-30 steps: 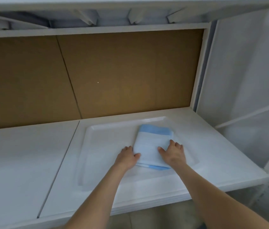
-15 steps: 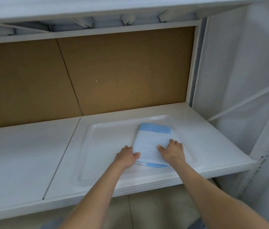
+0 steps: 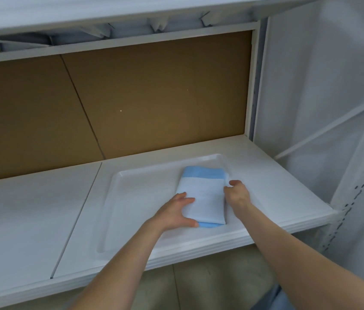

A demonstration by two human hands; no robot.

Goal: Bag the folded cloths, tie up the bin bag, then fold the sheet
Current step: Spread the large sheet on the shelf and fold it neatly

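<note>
On the white shelf [image 3: 31, 209] lies one folded cloth stack [image 3: 203, 198], white over blue; two grips, left hand [image 3: 174, 213] and right hand [image 3: 238, 194], clamp its opposite edges.

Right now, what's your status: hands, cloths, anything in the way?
Left hand grips folded cloths, left edge; right hand curled on right edge. Stack lies in white tray on shelf. Nothing over it; no bag in view.

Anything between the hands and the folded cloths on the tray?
Nothing visible. The left hand holds the folded cloths by their left edge and the right hand by the right edge, on the tray. No bin bag is in view.
</note>
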